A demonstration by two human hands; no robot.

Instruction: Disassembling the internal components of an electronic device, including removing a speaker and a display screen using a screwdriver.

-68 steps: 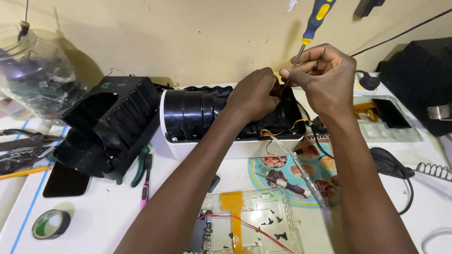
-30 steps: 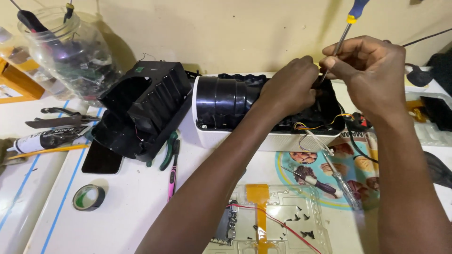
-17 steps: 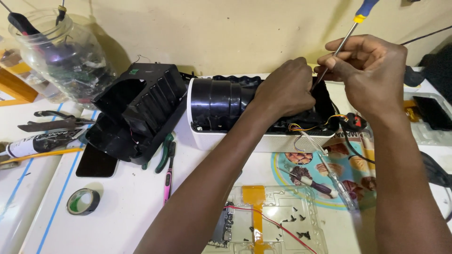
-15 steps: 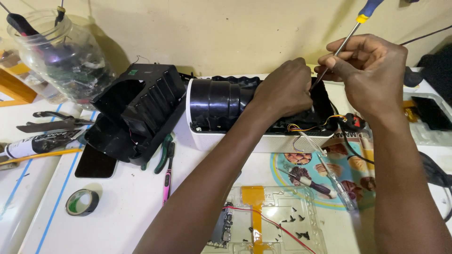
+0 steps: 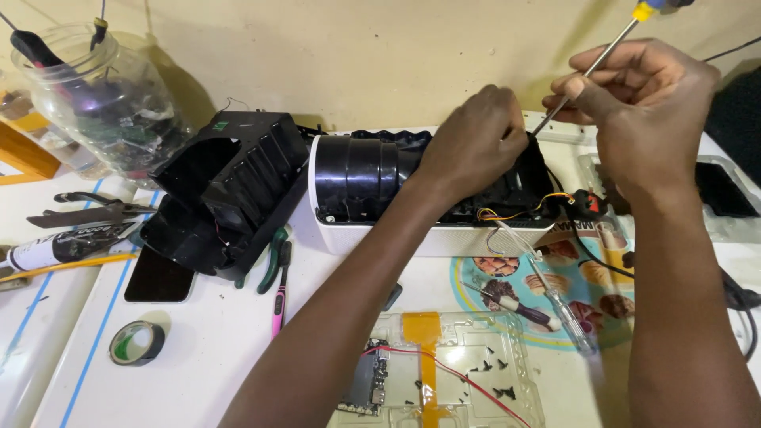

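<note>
— What are the hands gripping?

— The right hand is closed around the thin shaft of a screwdriver with a yellow handle, pinched between thumb and fingers; the tip slants down into the opened white-cased device. The left hand is curled over the black innards of that device, fingers bent onto its top edge right beside the screwdriver tip — whether it pinches anything there I cannot tell.

— What lies around the device?

— Left of it, touching its end, a black plastic housing lies tipped open. Beyond that housing stands a clear jar full of tools and parts. In front of the housing are green-handled pliers, a pink pen-like tool and a roll of tape. In front of the device a clear plastic tray holds small black screws and a small circuit board. Coloured wires spill from the device's right end, beneath the right hand.

— Anything blocking the view?

— The left forearm crosses the device's front, and the left hand covers the spot the tip reaches.
</note>
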